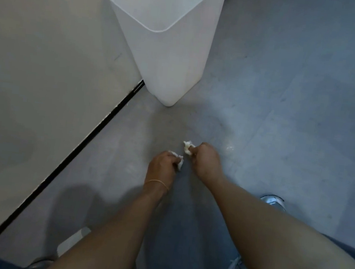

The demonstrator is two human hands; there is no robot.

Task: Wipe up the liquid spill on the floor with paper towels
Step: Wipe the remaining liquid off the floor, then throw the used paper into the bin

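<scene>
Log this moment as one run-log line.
left hand: grips paper towel wad | right hand: grips second wad | wet sheen: on floor right of hands | white bin: standing by wall

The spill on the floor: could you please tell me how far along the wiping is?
Seemingly well along. The nearby floor looks mostly dull, with faint streaks. In hand: the left hand grips one crumpled paper towel wad, the right hand a second wad. Left: a wet glint beside the right hand still needs wiping, and neither wad is in the white bin yet.
</scene>
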